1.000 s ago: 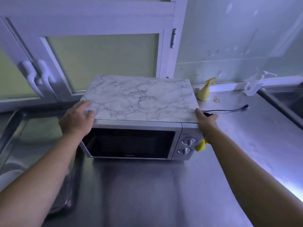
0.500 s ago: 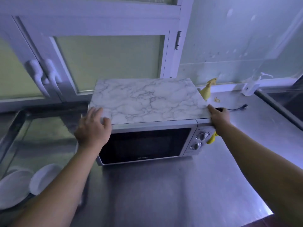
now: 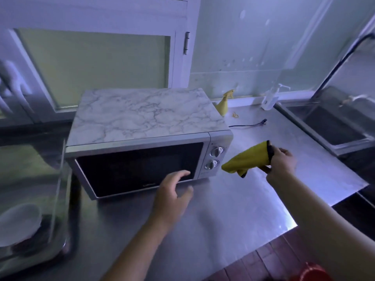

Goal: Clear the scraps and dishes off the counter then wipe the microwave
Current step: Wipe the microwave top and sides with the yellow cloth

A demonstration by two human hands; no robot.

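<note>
A silver microwave (image 3: 142,138) with a marble-patterned top and a dark door stands on the steel counter (image 3: 233,209), turned a little to the right. My right hand (image 3: 281,163) grips a yellow cloth (image 3: 248,159) in the air just right of the microwave's two knobs. My left hand (image 3: 172,194) hovers in front of the door's lower right corner, fingers spread and relaxed, holding nothing. White dishes (image 3: 18,222) lie in the sink at the far left.
A yellow spray bottle (image 3: 224,104) stands behind the microwave by the wall, with a white pump dispenser (image 3: 271,99) to its right. A black cord (image 3: 248,124) and a small yellow band (image 3: 235,115) lie on the counter. A second sink (image 3: 332,126) sits at right. Something red (image 3: 310,270) is on the floor.
Both hands have left the microwave's top corners. The right hand now holds the yellow cloth out in the open beside the knobs, and the left has dropped in front of the door.
</note>
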